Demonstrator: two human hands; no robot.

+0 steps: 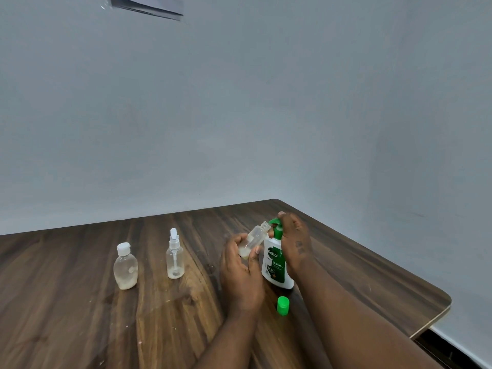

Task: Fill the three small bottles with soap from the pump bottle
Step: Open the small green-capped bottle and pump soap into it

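Small bottle [254, 237], head view: uncapped, clear, held off the tabletop [80, 315] in the left hand [241, 270], w/ fingers & thumb wrapped round its lower half. It's tilted, long axis running from btm-left up to the right, so the open neck points at the green spout of the pump bottle [277, 265]. Neck & spout look touching or nearly so; can't tell if the spout tip is actually inside the mouth. A little pale soap sits in the btm of the small bottle, so prob. early in this fill.

Pump bottle is upright on the tabletop, just right of the left hand, label toward the camera. The right hand [294, 241] lies over it from the right, fingers curled over the pump head, thumb seemingly by the collar, i.e. gripping the pump top, set to press.

The next press turns on one thing: the mouth must sit right under the spout, tilt not so steep that soap runs down the outside. Left hand does the aiming; right hand should only push straight down, since a sideways shove could slide the spout off the neck.

Green cap [283, 305] stands on the tabletop near the pump bottle's base, camera side. Well to the left are a spray bottle [175, 258] & a flip-cap bottle [125, 267], both upright, capped, apart from each other; how full, hard to tell.
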